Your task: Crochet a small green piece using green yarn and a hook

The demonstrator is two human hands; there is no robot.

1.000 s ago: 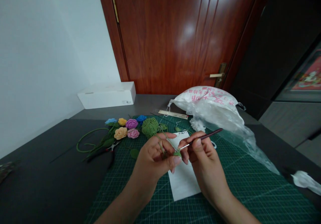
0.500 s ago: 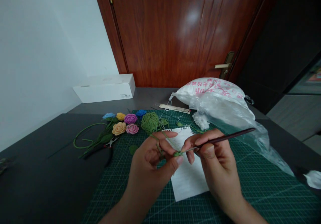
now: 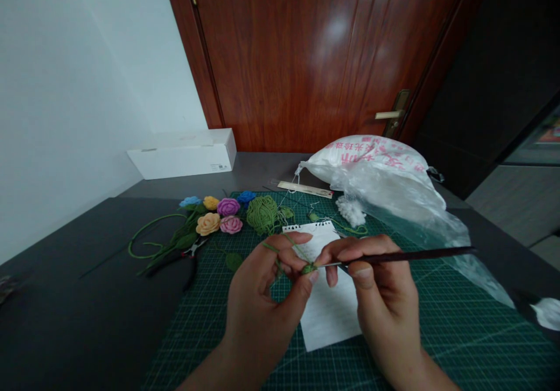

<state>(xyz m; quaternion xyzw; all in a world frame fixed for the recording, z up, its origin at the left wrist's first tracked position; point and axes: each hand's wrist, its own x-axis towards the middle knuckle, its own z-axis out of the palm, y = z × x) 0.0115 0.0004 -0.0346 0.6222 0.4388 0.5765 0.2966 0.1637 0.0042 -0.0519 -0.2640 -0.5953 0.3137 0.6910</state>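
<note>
Between thumb and fingers, my left hand [image 3: 266, 289] pinches a small piece of green crochet [image 3: 309, 268]. Green yarn [image 3: 301, 248] runs from it over my left index finger. My right hand [image 3: 380, 289] is closed round the dark handle of a crochet hook [image 3: 411, 255], whose thin metal shaft reaches the green piece. Whether the hook's tip sits inside a stitch is too small to tell. Below both hands lies a sheet of lined paper [image 3: 330, 315]. Behind my left hand rests a ball of green yarn [image 3: 261, 215].
Crocheted flowers, one of them peach [image 3: 208, 224], lie left of the yarn beside pliers [image 3: 192, 250]. A green cutting mat [image 3: 210, 327] covers much of the dark table. A bag of white stuffing [image 3: 376, 160] stands back right, a white box [image 3: 188, 154] back left.
The crochet hook has swung from a slope to nearly level, its handle end lower and further right. My right hand has turned slightly with it; my left hand keeps its pinch.
</note>
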